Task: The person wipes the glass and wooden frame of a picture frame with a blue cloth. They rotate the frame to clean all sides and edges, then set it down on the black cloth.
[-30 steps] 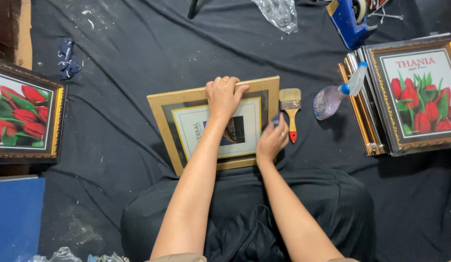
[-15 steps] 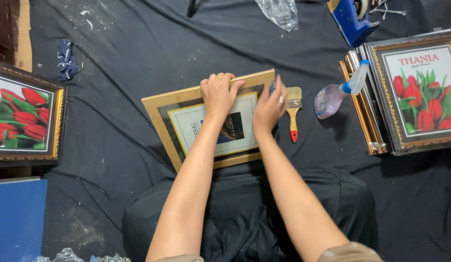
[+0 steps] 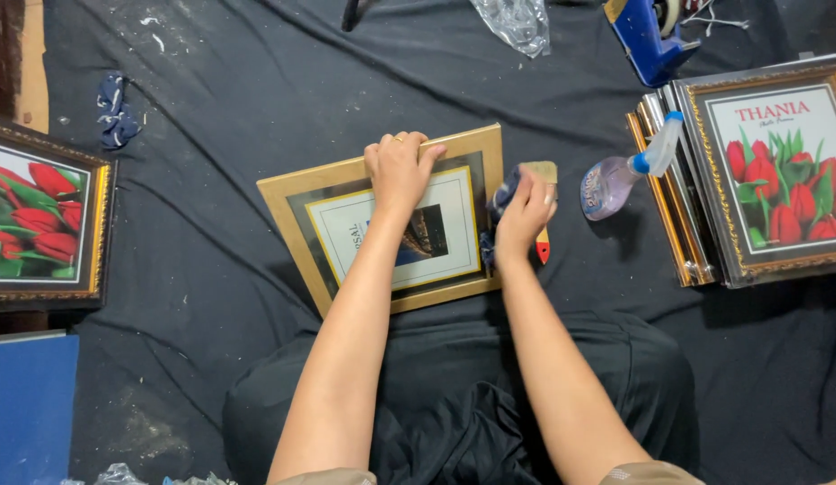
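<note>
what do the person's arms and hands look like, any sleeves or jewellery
Both arms are bare from wrist to past the elbow, with short tan sleeve edges just showing at the bottom of the view. The left hand wears a thin gold ring. The right hand shows no ring, watch or glove.

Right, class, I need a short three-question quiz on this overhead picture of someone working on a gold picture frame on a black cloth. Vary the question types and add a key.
1. True or false: the left hand rests flat on the top edge of the gold wooden picture frame.
2. What does the right hand grip against the frame's right edge? A) dark blue cloth B) clear plastic spray bottle C) blue tape dispenser
3. Fill in: the framed pictures stacked on the right show red ____.

Key: 1 true. 2 A, the dark blue cloth; the clear plastic spray bottle lies untouched beside it. 3 tulips, on the stacked framed prints.
</note>
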